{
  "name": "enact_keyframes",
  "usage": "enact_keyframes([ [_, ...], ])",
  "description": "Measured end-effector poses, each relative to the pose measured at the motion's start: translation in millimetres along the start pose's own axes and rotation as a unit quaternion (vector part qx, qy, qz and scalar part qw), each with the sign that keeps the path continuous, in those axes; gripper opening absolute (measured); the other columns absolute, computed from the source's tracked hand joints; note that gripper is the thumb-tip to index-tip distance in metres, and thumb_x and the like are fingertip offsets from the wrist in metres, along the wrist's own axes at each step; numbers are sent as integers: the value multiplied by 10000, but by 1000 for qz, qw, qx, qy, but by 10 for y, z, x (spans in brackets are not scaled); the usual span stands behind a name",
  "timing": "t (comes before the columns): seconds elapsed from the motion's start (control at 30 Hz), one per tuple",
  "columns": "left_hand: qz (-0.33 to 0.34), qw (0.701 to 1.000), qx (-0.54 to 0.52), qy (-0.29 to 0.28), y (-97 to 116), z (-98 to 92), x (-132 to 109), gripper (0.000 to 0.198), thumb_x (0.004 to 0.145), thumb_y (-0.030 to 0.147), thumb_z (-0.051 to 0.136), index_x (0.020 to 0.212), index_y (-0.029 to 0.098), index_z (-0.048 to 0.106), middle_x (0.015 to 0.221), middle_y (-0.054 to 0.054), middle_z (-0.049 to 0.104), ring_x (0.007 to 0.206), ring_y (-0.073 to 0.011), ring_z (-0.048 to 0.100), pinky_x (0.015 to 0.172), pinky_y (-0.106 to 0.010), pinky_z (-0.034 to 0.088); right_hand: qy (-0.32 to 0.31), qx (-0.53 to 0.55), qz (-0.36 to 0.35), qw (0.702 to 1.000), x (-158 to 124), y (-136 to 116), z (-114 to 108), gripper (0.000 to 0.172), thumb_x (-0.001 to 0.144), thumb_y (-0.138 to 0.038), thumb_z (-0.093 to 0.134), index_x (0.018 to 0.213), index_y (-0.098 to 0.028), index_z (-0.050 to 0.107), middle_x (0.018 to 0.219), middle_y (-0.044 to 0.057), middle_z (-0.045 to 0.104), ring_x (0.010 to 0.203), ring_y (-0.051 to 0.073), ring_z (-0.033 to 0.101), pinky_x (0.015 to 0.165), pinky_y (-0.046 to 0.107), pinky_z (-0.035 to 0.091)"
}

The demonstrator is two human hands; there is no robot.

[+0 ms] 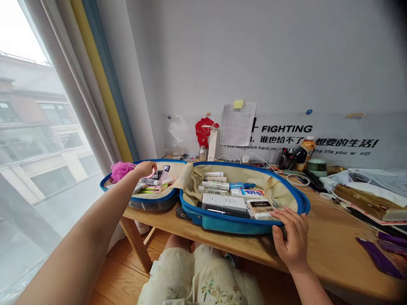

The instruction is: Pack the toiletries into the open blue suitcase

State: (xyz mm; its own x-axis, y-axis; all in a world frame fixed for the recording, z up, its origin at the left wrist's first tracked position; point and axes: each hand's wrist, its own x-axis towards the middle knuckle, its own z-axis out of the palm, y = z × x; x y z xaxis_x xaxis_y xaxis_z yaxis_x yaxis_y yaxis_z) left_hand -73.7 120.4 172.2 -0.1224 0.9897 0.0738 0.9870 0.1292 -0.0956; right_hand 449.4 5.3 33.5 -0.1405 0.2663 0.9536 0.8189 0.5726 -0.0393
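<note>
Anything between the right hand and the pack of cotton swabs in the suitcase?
Nothing visible blocks it: the right hand has its fingers over the near rim of the blue suitcase, right beside the pack of cotton swabs. Whether they touch is unclear.

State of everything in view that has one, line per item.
Suitcase: open, both halves holding items
Left hand: over left half, grip unclear
Right hand: open, fingers at right half's rim
Pink bath puff: bunched
Cotton swab pack: lying in right half
Orange bottle: upright, capped
</note>
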Motion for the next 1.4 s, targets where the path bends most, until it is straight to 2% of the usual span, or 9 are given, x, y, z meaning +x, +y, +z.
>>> enact_keyframes([
  [0.13, 40, 998, 2, -39, -50, 134, -30, 365, 697, 245, 538, 1023, 259, 702, 1062, -22, 714, 994, -206, 647, 852, -256, 480, 10, -3, -4, 1000, 6, -6, 12, 248, 937, -334, 417, 1046, -224, 612, 996, 77, 680, 1098, 261, 594, 1069, 480, 307],
  [0.3, 114, 991, -3, -62, 199, 216, -47, 448, 771, 434, 545, 1171, 273, 669, 1208, -38, 674, 1091, -213, 616, 947, -275, 447, 8, -5, -2, 1000, -8, 9, 21, 252, 939, -346, 415, 1034, -222, 613, 1000, 80, 677, 1105, 266, 593, 1069, 486, 308],
  [0.43, 152, 987, 3, -58, 388, 243, -78, 476, 747, 502, 595, 1158, 275, 674, 1215, -42, 675, 1135, -241, 590, 1008, -310, 411, 0, -11, -4, 1000, -13, 15, 4, 248, 937, -336, 419, 1058, -227, 605, 1007, 76, 676, 1104, 259, 593, 1063, 476, 319],
  [0.53, 151, 988, 3, -40, 445, 205, -76, 453, 781, 488, 577, 1149, 239, 665, 1199, -68, 683, 1134, -252, 593, 992, -320, 424, -2, -12, -4, 1000, -8, 7, -5, 247, 940, -333, 412, 1067, -230, 598, 1010, 76, 674, 1105, 256, 589, 1061, 475, 321],
  [0.67, 120, 993, -14, 14, 552, 4, -17, 499, 924, 493, 377, 1256, 174, 567, 1212, -124, 662, 1046, -252, 640, 881, -322, 479, -4, -8, -5, 1000, -6, 0, -6, 242, 941, -331, 412, 1061, -230, 597, 1012, 77, 673, 1110, 258, 582, 1067, 482, 311],
  [0.77, 130, 989, -28, 59, 791, -188, 13, 500, 971, 459, 278, 1351, 189, 460, 1300, -120, 606, 1070, -233, 632, 872, -306, 479, -1, -4, -6, 1000, -6, -3, -4, 238, 935, -316, 427, 1070, -218, 596, 1023, 85, 674, 1120, 262, 577, 1074, 487, 304],
  [0.87, 188, 980, -27, 66, 1160, -281, -12, 462, 947, 451, 380, 1343, 232, 470, 1304, -81, 607, 1100, -223, 614, 905, -295, 465, 6, 0, -2, 1000, 3, -11, -2, 230, 929, -311, 435, 1065, -220, 596, 1017, 82, 676, 1122, 264, 580, 1072, 486, 310],
  [1.07, 274, 962, 21, -1, 1785, -136, -93, 375, 869, 405, 524, 1198, 249, 613, 1135, -51, 700, 1003, -217, 645, 845, -277, 482, 8, -2, -2, 1000, 16, -25, -4, 228, 931, -309, 430, 1065, -226, 594, 1001, 75, 677, 1109, 256, 588, 1069, 478, 314],
  [1.4, 278, 958, 57, -36, 2014, -57, -67, 359, 868, 350, 550, 1200, 227, 606, 1217, -85, 674, 1085, -238, 626, 906, -342, 486, 12, 10, 4, 1000, 23, -43, -6, 223, 907, -285, 451, 1062, -235, 604, 1022, 63, 673, 1119, 246, 581, 1079, 458, 298],
])
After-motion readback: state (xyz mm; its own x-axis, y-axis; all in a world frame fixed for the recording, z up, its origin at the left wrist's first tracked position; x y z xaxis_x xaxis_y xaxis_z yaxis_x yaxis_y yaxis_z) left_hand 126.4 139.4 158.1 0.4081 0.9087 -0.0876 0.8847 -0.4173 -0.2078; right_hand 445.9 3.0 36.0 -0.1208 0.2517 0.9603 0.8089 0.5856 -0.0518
